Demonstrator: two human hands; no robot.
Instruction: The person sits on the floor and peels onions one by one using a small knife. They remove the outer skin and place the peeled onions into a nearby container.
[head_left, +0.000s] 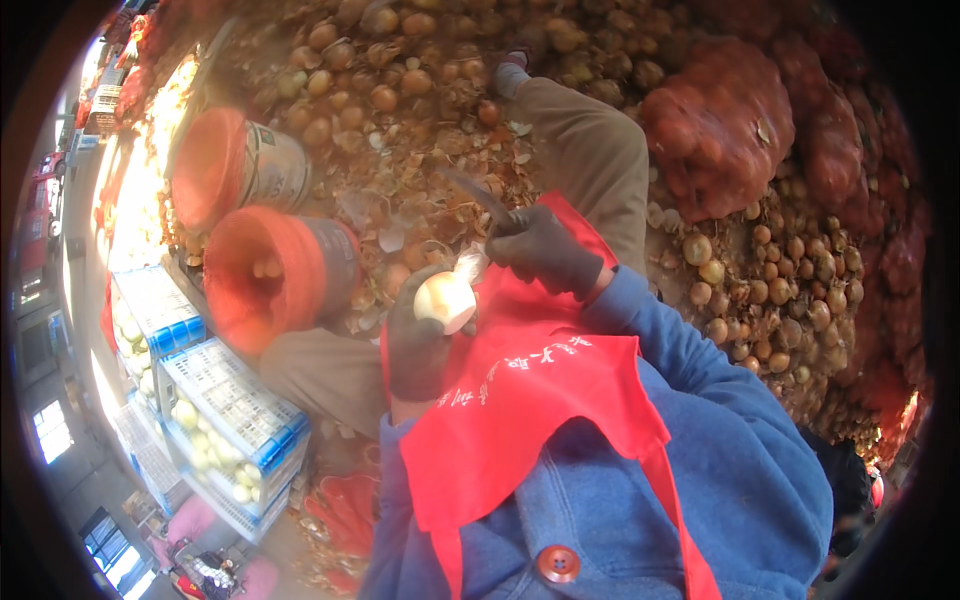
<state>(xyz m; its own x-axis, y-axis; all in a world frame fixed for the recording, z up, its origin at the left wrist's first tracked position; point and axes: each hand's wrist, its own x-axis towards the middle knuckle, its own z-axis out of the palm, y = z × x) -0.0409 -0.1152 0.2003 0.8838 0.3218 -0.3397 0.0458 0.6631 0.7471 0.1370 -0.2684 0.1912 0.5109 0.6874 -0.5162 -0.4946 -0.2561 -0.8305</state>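
My left hand (418, 337), in a dark glove, holds a partly peeled onion (445, 301) above the red apron (540, 337); its pale, cut face is turned up. In my right hand (544, 251), also in a dark glove, is a knife (480, 196), its blade angled up and to the left over the skins. A thin, whitish piece of onion skin (471, 262) lies between the onion and my right hand. Loose onion skins (442, 180) cover the ground beyond my hands.
Two orange-rimmed buckets, one nearer (259, 281) and one farther (214, 169), lie tipped at the left. Plastic crates (232, 397) hold peeled onions at the lower left. Unpeeled onions (795, 277) are heaped at the right, near a full red mesh sack (720, 127).
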